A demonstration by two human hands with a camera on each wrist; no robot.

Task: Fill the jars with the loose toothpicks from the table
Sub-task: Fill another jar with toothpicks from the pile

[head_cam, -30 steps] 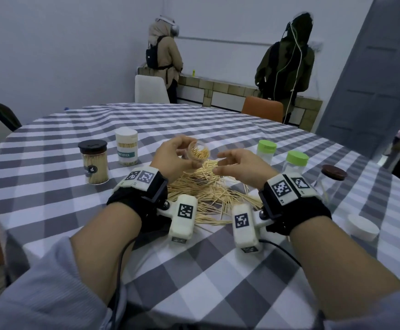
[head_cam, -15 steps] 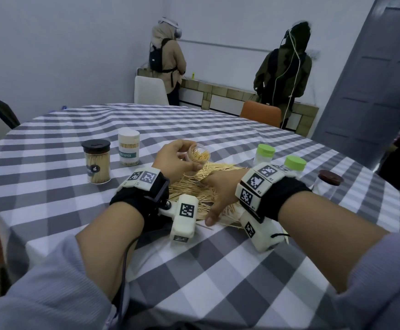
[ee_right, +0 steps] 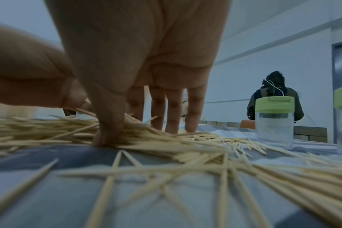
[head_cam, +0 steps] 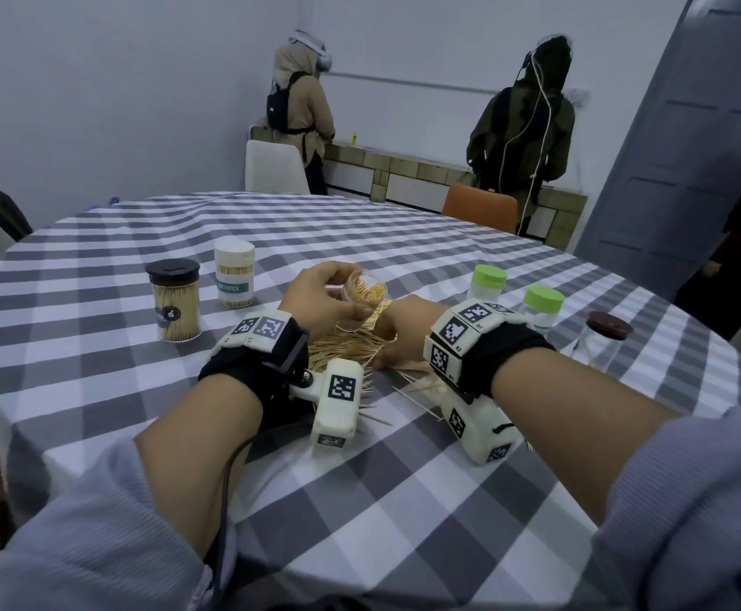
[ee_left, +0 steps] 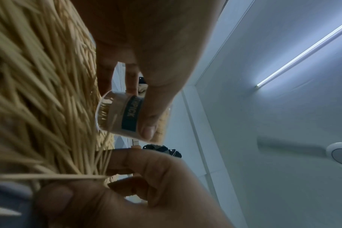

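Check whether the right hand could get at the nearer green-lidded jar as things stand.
Probably yes. The right hand is down on the toothpick pile, holding no jar, and the green-lidded jar stands just beyond its fingers with only loose toothpicks between. The left hand holds a different jar.

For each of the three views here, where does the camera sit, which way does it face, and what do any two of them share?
Head: worn on the head, facing forward and down at the table; shows both forearms, left hand and right hand.
Left wrist: low by the pile, looking along the left hand at the open jar it holds, ceiling behind; the right hand also shows.
Right wrist: near table level, looking along the right hand into the toothpicks.
Shared: head and left wrist both show the jar; all three show the toothpicks.
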